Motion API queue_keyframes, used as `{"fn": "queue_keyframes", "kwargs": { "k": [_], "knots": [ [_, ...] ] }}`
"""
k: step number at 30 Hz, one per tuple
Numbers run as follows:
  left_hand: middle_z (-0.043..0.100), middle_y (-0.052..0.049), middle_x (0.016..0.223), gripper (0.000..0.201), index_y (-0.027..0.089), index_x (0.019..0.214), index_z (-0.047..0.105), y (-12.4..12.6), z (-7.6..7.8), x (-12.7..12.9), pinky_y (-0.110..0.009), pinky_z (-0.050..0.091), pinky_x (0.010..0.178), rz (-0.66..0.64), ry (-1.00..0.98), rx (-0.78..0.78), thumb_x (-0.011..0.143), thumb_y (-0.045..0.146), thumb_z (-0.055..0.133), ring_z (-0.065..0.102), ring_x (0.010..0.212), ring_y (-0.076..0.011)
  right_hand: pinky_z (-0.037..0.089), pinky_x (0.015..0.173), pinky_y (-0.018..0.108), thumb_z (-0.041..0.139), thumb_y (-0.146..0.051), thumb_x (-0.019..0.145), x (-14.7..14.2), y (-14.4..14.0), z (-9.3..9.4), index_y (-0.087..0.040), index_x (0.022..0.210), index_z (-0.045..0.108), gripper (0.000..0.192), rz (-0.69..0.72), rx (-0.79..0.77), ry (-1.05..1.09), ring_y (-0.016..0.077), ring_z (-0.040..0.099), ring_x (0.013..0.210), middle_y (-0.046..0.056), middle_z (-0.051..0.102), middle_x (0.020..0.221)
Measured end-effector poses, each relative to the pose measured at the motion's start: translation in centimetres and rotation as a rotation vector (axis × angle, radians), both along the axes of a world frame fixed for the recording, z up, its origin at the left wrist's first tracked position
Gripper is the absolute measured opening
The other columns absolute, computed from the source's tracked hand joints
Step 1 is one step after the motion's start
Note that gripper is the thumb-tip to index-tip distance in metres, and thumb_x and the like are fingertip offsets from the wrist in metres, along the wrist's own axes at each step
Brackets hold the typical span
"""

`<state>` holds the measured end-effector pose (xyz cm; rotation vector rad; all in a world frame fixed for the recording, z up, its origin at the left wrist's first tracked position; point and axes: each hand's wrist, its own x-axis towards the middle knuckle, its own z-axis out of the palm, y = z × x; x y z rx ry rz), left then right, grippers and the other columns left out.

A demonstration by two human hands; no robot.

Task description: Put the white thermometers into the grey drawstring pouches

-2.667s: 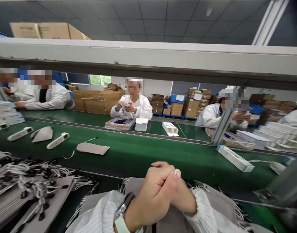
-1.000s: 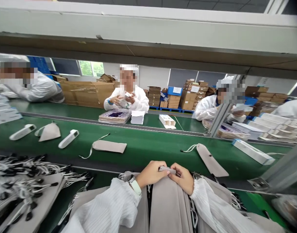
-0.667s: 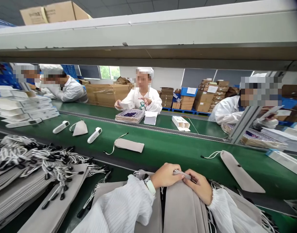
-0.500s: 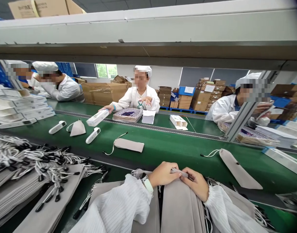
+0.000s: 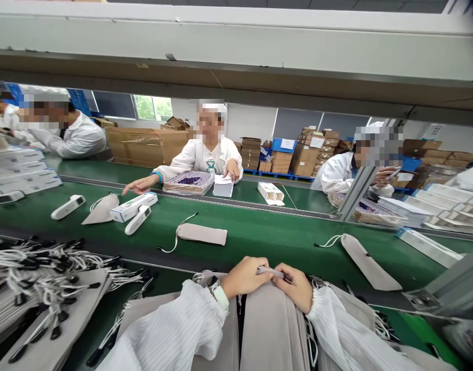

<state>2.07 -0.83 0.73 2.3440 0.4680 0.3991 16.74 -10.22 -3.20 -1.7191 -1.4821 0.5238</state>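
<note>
My left hand [image 5: 244, 275] and my right hand [image 5: 296, 284] meet at the top edge of a grey fabric pouch [image 5: 269, 330] that lies on a stack of like pouches in front of me. Both pinch the pouch's mouth [image 5: 270, 271] between fingers and thumb. A watch with a pale strap sits on my left wrist. Behind my hands runs the green conveyor belt [image 5: 267, 239]. On it lie a grey drawstring pouch [image 5: 201, 233] to the left and another grey pouch [image 5: 370, 263] to the right.
Piles of grey pouches with white cords and black toggles [image 5: 47, 281] lie at my left. White devices [image 5: 138, 220] and a white box [image 5: 134, 206] lie on the belt near a co-worker's outstretched hand [image 5: 132, 186]. Other workers sit across the belt. A metal post [image 5: 356, 190] stands at right.
The co-worker across the belt has put a white box down on the belt beside the white devices. My hands stay at the pouch's mouth. The pouch at right rode further along.
</note>
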Motion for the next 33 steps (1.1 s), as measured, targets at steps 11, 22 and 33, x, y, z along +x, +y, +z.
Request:
{"fn": "queue_keyframes", "kwargs": {
  "k": [11, 22, 33],
  "knots": [
    [0.046, 0.004, 0.062, 0.021, 0.015, 0.067, 0.048, 0.11, 0.1, 0.38, -0.018, 0.026, 0.053, -0.022, 0.022, -0.005, 0.078, 0.031, 0.04, 0.041, 0.06, -0.0093, 0.027, 0.047, 0.018, 0.051, -0.022, 0.066, -0.39, 0.28, 0.09, -0.016, 0.064, 0.053, 0.006, -0.07, 0.029, 0.034, 0.0075, 0.036, 0.049, -0.005, 0.041, 0.051],
    [0.043, 0.005, 0.06, 0.021, 0.016, 0.066, 0.046, 0.1, 0.09, 0.28, -0.019, 0.025, 0.051, -0.006, 0.037, 0.013, 0.078, 0.031, 0.04, 0.039, 0.057, -0.0088, 0.027, 0.047, 0.018, 0.05, -0.021, 0.066, -0.45, 0.14, 0.41, -0.016, 0.063, 0.053, 0.006, -0.064, 0.034, 0.026, 0.0073, 0.035, 0.049, -0.005, 0.041, 0.052],
    [0.043, 0.005, 0.06, 0.02, 0.016, 0.065, 0.046, 0.08, 0.15, 0.3, -0.019, 0.025, 0.052, -0.015, 0.035, 0.0, 0.078, 0.031, 0.04, 0.039, 0.058, -0.0089, 0.027, 0.047, 0.018, 0.05, -0.02, 0.066, -0.5, 0.14, 0.43, -0.016, 0.064, 0.053, 0.006, -0.073, 0.034, 0.021, 0.0071, 0.035, 0.048, -0.005, 0.041, 0.052]
  ]
}}
